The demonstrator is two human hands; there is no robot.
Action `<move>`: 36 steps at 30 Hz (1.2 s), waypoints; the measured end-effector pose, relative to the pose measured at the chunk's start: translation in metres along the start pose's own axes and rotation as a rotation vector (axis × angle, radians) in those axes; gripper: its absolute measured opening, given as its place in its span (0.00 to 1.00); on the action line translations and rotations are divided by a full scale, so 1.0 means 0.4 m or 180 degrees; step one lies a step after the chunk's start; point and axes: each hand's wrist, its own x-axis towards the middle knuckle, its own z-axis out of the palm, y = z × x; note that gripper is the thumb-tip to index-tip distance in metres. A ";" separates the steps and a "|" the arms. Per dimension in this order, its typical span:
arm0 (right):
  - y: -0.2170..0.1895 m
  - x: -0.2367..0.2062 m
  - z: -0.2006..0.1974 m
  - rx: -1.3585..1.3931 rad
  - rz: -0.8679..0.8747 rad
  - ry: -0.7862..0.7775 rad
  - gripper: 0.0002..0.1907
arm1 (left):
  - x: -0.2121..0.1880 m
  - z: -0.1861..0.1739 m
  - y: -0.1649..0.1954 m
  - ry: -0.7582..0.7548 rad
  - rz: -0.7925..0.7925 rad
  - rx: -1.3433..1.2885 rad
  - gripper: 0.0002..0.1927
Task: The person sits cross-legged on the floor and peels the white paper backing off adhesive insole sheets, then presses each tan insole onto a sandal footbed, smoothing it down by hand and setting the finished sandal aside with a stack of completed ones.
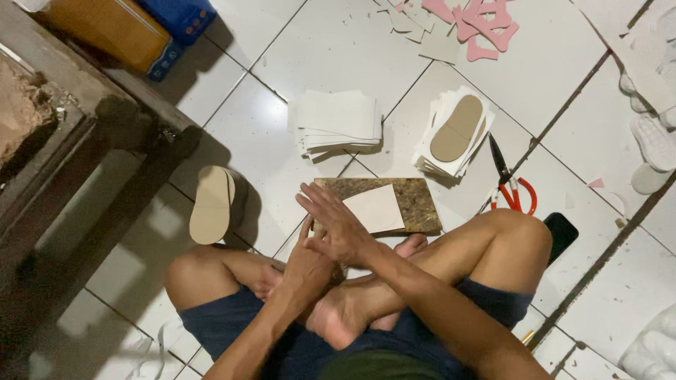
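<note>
I sit cross-legged on a white tile floor. My right hand has its fingers spread and holds nothing. It lies across the fingers of my left hand above my feet. My left hand's fingers are mostly hidden under the right one, and no object shows in it. Just beyond the hands lies a brown speckled board with a white card piece on it. Neither hand touches the card.
Beyond the board lie a stack of white sheets and a second stack topped by a brown sole-shaped template. Red-handled scissors and a black phone lie right. Sole cutouts are stacked left, beside dark wooden furniture. Pink offcuts lie far back.
</note>
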 end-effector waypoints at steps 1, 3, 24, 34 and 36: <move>0.006 0.013 -0.006 -0.0087 0.0047 -0.0092 0.41 | 0.001 0.003 -0.003 -0.0005 -0.0010 0.0070 0.37; 0.020 0.025 -0.016 -0.0288 -0.0034 -0.0291 0.40 | -0.005 0.007 -0.015 0.0016 0.0012 0.0183 0.33; 0.186 -0.152 -0.220 0.3243 0.1516 0.2310 0.28 | 0.051 -0.026 0.055 0.0553 -0.0479 -0.0480 0.28; 0.044 -0.334 -0.077 0.2978 0.2409 0.1992 0.11 | -0.035 -0.019 0.187 0.1295 -0.1343 -0.6019 0.20; 0.031 -0.336 -0.074 0.2970 0.2495 0.1981 0.09 | -0.044 -0.024 0.192 0.1300 -0.1365 -0.6084 0.20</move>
